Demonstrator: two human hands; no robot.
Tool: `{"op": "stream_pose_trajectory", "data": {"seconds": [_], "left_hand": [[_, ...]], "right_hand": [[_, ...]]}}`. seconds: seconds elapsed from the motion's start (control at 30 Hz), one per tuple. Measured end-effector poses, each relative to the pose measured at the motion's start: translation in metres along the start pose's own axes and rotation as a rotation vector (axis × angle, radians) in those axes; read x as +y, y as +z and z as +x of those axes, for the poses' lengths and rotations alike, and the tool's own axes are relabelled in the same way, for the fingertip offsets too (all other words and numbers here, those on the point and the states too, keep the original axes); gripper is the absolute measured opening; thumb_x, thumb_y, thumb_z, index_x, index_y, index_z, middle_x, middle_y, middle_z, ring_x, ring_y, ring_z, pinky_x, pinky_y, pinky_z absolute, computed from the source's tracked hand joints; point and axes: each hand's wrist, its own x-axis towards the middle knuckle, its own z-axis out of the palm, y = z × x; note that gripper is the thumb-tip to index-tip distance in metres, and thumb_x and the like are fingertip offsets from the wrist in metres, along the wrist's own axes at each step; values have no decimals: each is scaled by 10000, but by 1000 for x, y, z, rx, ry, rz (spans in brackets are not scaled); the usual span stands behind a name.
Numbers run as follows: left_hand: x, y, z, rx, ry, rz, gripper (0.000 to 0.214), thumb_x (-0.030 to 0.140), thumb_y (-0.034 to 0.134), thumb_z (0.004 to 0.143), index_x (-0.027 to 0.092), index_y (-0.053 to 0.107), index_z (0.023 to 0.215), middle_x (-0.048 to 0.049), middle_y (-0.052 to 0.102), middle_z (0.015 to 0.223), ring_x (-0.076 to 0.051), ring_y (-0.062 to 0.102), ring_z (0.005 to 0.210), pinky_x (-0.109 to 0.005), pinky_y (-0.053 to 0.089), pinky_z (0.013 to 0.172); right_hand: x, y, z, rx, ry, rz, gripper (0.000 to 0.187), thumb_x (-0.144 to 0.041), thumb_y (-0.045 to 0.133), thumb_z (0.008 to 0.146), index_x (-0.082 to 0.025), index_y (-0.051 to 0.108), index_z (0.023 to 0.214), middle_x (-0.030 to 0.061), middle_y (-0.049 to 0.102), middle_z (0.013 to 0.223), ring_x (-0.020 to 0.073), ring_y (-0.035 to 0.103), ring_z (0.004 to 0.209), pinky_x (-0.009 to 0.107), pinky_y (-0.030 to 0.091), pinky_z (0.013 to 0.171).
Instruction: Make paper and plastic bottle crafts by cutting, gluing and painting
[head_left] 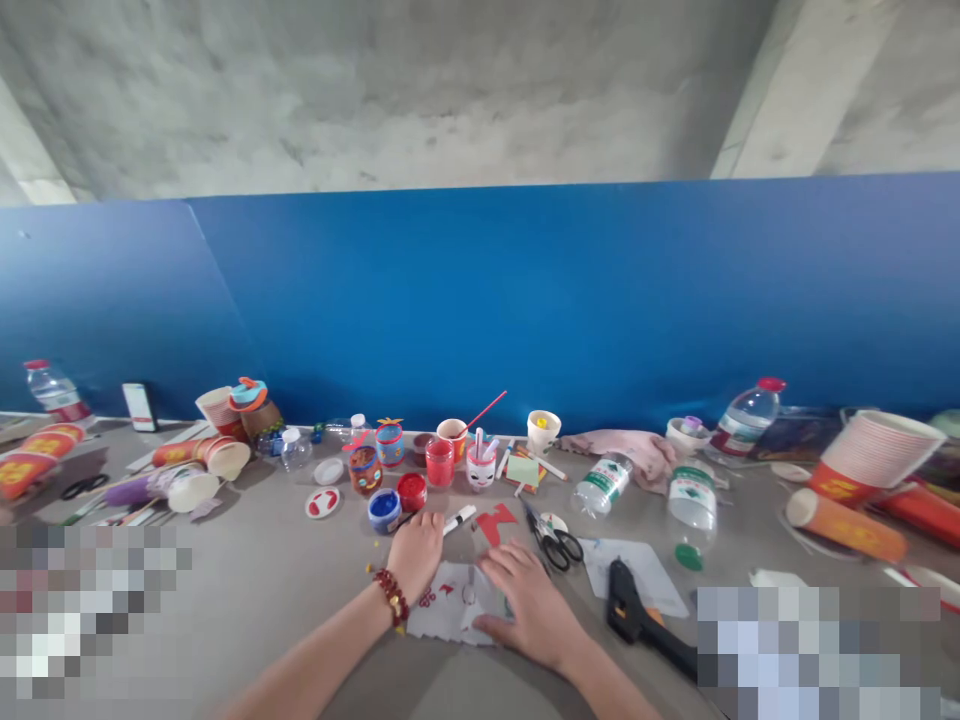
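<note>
A torn white sheet of paper with small red drawn marks lies on the grey table in front of me. My left hand, with a dark red bead bracelet at its wrist, rests at the paper's upper left, fingers pointing forward. Just past its fingertips lies a white marker. My right hand is spread flat over the paper's right side, thumb out toward its lower edge. Beyond the right fingers are red paper scraps. Black-handled scissors lie to the right of them.
A black glue gun lies right of my hand, by a white sheet. Blue paint, red paint and decorated cups stand ahead. Plastic bottles and paper cups crowd the right. A blue partition closes the back.
</note>
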Motion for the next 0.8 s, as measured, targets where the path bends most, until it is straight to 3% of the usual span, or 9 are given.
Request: {"op": "stream_pose_trajectory", "data": {"seconds": [0.13, 0.23, 0.33, 0.43, 0.5, 0.63, 0.7, 0.8], "left_hand": [[-2, -4, -8, 11, 44, -141, 273, 56, 364, 903, 128, 552, 1088, -163, 651, 998, -253, 663, 894, -360, 514, 765], [-1, -9, -16, -28, 131, -291, 250, 239, 310, 1000, 195, 518, 1132, -87, 661, 961, -190, 658, 833, -281, 510, 723], [5, -10, -20, -183, 193, -684, 314, 444, 334, 1002, 206, 509, 1108, -5, 610, 791, -118, 564, 626, -210, 449, 570], [12, -7, -22, -374, 137, -1149, 449, 589, 403, 935, 179, 520, 1077, 43, 502, 654, -80, 382, 484, -199, 309, 452], [14, -3, -23, -412, 84, -1224, 454, 610, 480, 886, 172, 546, 990, 58, 463, 608, -74, 337, 468, -203, 269, 446], [15, 5, -24, -340, 2, -1205, 354, 524, 517, 884, 184, 518, 784, 60, 425, 576, -84, 345, 490, -213, 267, 470], [15, 9, -24, -290, -28, -1202, 319, 473, 481, 906, 188, 502, 766, 56, 425, 585, -94, 354, 511, -218, 273, 486], [15, 14, -24, -233, -43, -1197, 262, 418, 490, 899, 185, 510, 781, 46, 458, 619, -105, 386, 554, -221, 297, 521]], "right_hand": [[5, -4, 6, 207, 160, 233, 396, -514, 550, 891, -193, 677, 1085, 153, 677, 1110, 321, 600, 1055, 478, 464, 953], [7, -6, 17, 244, 357, 683, 450, -579, 556, 864, -197, 645, 1084, 85, 682, 881, 223, 640, 727, 360, 541, 679], [3, -3, 30, 212, 399, 879, 539, -645, 510, 866, -190, 615, 1136, 13, 630, 740, 138, 563, 524, 258, 484, 491], [-4, 0, 40, 260, 380, 878, 546, -657, 497, 868, -158, 663, 1015, -27, 543, 587, 112, 497, 454, 224, 426, 439], [-3, -5, 46, 319, 377, 825, 543, -659, 492, 867, -147, 674, 878, -38, 490, 521, 105, 449, 418, 218, 370, 404], [16, -47, 70, 519, 380, 626, 500, -611, 437, 918, -167, 629, 791, -35, 467, 527, 119, 449, 468, 231, 352, 456], [32, -74, 91, 616, 371, 497, 453, -583, 447, 925, -175, 614, 824, -2, 544, 635, 145, 516, 584, 240, 389, 538], [50, -97, 125, 651, 344, 333, 399, -551, 500, 904, -183, 606, 792, 33, 601, 710, 183, 567, 700, 254, 398, 614]]}}
